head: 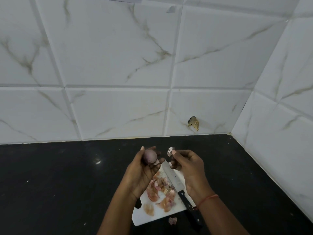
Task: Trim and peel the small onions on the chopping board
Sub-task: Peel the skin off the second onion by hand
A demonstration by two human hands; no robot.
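I am seeing dim, even light. A small glare spot is shining on the counter. The wide lens is bending the tiles at the edges, and details are looking soft.

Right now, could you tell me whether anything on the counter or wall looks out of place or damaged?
Yes: one scrap of onion skin lies on the black counter, just off the chopping board, and the wall tile has a chipped hole near the corner.

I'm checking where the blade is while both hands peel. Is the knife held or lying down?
Lying down. The knife rests flat on the chopping board, handle jutting past its edge; neither hand touches it.
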